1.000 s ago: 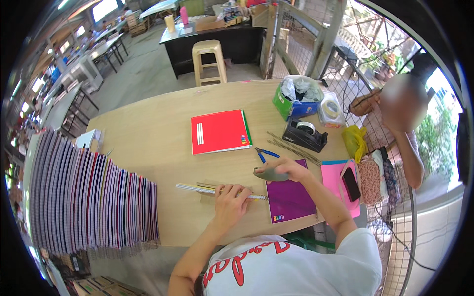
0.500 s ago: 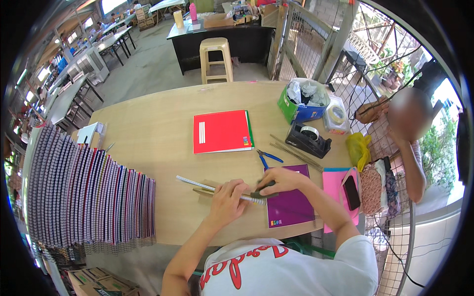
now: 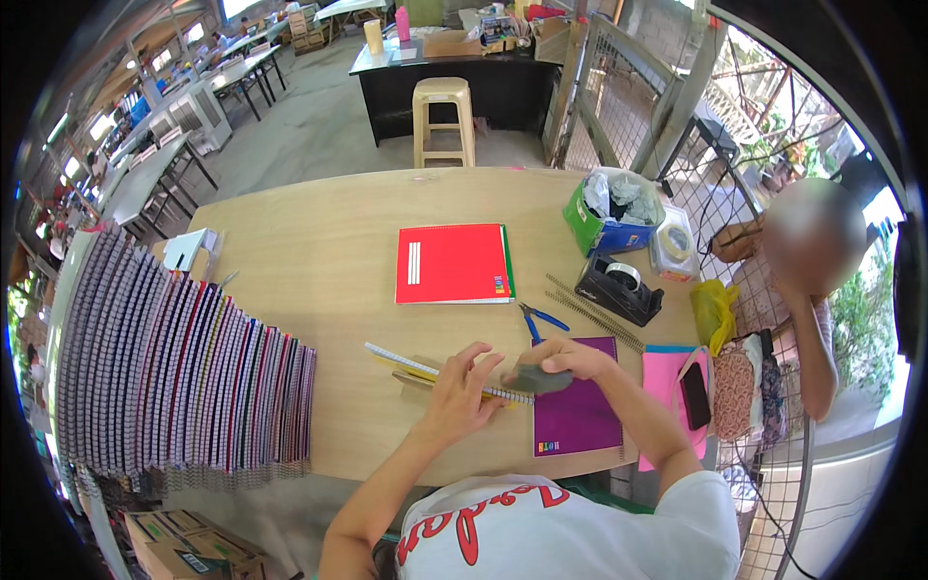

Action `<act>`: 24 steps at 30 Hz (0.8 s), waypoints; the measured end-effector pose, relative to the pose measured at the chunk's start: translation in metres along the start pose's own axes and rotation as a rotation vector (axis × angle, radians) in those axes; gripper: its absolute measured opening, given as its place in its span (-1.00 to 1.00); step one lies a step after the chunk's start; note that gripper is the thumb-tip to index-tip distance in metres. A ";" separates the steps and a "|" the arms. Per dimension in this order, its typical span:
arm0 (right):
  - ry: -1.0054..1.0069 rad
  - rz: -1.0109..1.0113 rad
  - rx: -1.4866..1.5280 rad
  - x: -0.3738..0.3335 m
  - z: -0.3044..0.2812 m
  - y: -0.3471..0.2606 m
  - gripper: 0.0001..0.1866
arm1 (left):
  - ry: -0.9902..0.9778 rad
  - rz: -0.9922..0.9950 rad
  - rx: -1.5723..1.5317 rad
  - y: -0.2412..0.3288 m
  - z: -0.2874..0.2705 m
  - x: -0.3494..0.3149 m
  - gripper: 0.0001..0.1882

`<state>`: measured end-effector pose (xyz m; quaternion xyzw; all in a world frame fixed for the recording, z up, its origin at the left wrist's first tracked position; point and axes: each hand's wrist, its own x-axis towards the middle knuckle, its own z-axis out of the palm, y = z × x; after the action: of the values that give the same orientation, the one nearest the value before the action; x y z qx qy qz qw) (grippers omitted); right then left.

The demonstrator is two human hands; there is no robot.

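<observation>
Two hands are being used over the near half of the table (image 3: 300, 213). By the left hand (image 3: 459, 394), a thin notebook (image 3: 401, 359) is being gripped on edge, the fingers being curled partway over it and slightly spread. By the right hand (image 3: 574, 361), wrapped around it, a dark grey tool (image 3: 538, 379) is being held near the notebook's right end; its kind is being hidden by blur. The notebook is probably being stood this way so that its ringed spine is being turned upward, within reach of the tool. Wire coils (image 3: 599, 321) and blue-handled pliers (image 3: 548, 317) are being laid toward the table's right edge, perhaps for easy picking by the right hand. A purple notebook (image 3: 580, 411) is being rested flat toward the near right corner, and a tall stack of notebooks (image 3: 193, 387) is being lined along the left edge, likely for room to work between. On the gripped notebook, a pale, closely ringed spine is being shown slanting toward the near edge, some yellow being seen beneath; its covers are mostly being hidden.
</observation>
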<state>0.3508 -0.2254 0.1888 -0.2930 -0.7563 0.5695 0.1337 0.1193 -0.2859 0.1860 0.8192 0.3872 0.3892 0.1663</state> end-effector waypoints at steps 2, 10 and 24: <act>0.134 0.107 0.070 0.000 -0.010 0.005 -0.57 | -0.018 -0.023 0.009 -0.002 0.001 -0.001 -0.19; 0.200 0.189 0.226 0.007 0.018 0.025 -0.64 | -0.009 0.000 0.202 -0.014 -0.011 -0.004 -0.67; 0.209 0.191 -0.124 0.016 0.038 0.107 -0.36 | -0.012 0.029 0.177 -0.009 -0.018 -0.019 -0.82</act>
<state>0.3490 -0.2267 0.0737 -0.4289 -0.7407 0.4982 0.1384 0.0931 -0.2953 0.1832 0.8385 0.4074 0.3505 0.0899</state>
